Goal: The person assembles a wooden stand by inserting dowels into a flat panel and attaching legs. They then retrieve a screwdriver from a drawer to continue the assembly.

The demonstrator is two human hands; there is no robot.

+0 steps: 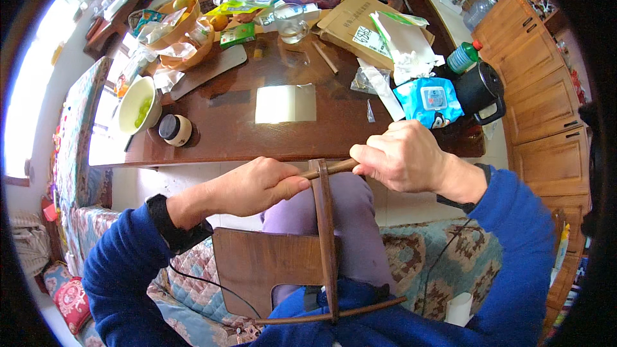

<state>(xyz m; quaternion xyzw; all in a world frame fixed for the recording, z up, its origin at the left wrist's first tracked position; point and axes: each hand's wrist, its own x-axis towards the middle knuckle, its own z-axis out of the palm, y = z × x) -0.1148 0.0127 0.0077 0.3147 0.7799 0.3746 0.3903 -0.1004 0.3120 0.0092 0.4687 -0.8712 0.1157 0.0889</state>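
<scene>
Both ends of the top crossbar of a brown wooden I-shaped frame are in my fists. My left hand is closed on the left end, its thumb lying along the bar. Around the right end wraps my right hand, close to the table's front edge. From the crossbar a long upright piece runs down over my lap to a thin lower crossbar against my blue clothing. Under the frame, to its left, lies a flat brown wooden board with a curved cut-out.
A dark wooden table carries a bowl of green fruit, a dark-lidded jar, a blue wipes pack, a black jug, a cardboard box and a glass. Thin cords hang near both sleeves.
</scene>
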